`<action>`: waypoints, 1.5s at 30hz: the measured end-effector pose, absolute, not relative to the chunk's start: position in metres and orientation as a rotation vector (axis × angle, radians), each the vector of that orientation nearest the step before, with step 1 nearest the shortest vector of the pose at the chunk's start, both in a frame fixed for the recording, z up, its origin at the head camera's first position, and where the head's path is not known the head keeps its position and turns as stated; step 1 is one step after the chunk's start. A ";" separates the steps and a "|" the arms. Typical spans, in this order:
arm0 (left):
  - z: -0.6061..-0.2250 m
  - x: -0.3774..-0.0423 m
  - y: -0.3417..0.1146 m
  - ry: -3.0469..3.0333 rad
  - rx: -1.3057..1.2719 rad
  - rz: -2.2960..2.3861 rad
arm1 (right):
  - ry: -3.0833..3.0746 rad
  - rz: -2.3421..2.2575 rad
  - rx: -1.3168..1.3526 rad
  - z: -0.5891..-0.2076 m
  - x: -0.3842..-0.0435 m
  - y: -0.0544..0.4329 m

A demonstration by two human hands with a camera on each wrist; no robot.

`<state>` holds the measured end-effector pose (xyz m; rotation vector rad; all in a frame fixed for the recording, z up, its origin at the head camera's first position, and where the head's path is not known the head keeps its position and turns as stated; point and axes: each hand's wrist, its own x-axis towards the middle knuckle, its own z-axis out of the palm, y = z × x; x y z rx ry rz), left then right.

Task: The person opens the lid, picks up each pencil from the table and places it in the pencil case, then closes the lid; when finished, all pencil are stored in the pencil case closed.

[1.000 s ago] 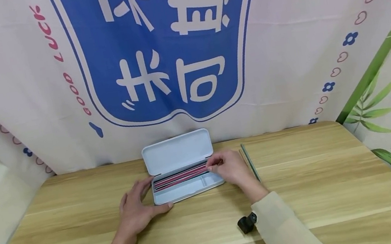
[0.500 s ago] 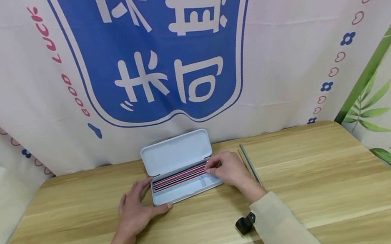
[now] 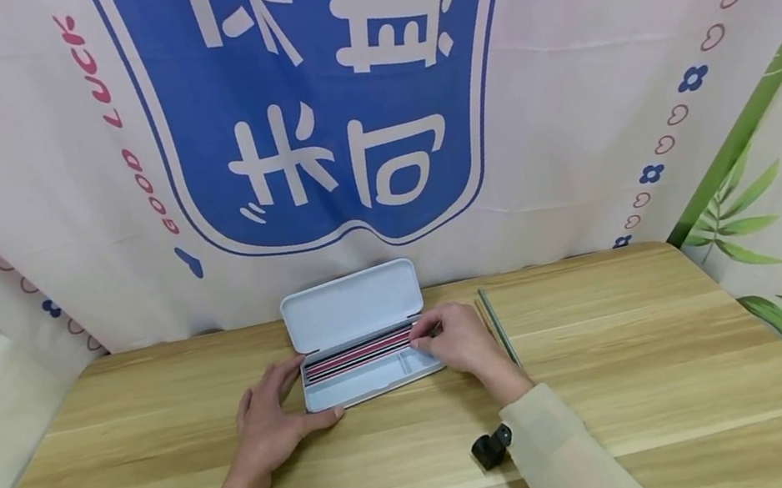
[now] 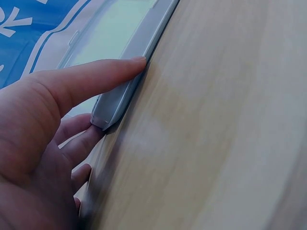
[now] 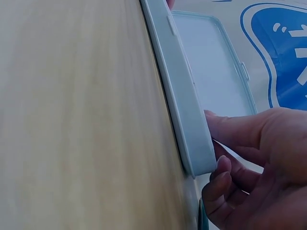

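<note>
One pencil case (image 3: pixel 352 388) lies open on the table (image 3: pixel 395 471), left hand (image 3: pixel 271 422) spread at its left end, right hand (image 3: pixel 462 341) with bent fingers at the pencils (image 3: pixel 356 356) inside; whether it pinches one I cannot tell. Arranging seems the step; next move likely needs gentle touch

Surface: a light desk (image 3: pixel 364 467), marked by wood grain in paler and darker bands; its far corners are rounded. A pale blue case (image 3: pixel 359 384) is placed near the far edge, set slightly askew, its lid raised at the back. To the right of the case, two slim rods are laid side by side, pointed toward the far edge: one teal (image 3: pixel 497 321), one tan (image 3: pixel 483 314), partly hidden at the near end.
</note>
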<state>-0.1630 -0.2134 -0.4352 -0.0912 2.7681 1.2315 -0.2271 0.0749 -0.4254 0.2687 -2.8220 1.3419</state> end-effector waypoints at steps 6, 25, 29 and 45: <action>-0.433 -0.163 -0.213 2.767 -0.089 1.229 | -2.806 1.375 0.273 -0.422 -0.227 0.078; -0.439 -0.163 -0.217 2.773 -0.084 1.212 | -2.889 1.673 0.345 -0.384 -0.193 0.131; -0.438 -0.163 -0.217 2.773 -0.083 1.219 | -2.913 1.651 0.301 -0.386 -0.185 0.149; -0.437 -0.163 -0.214 2.771 -0.091 1.217 | -2.954 1.717 0.045 -0.413 -0.171 0.208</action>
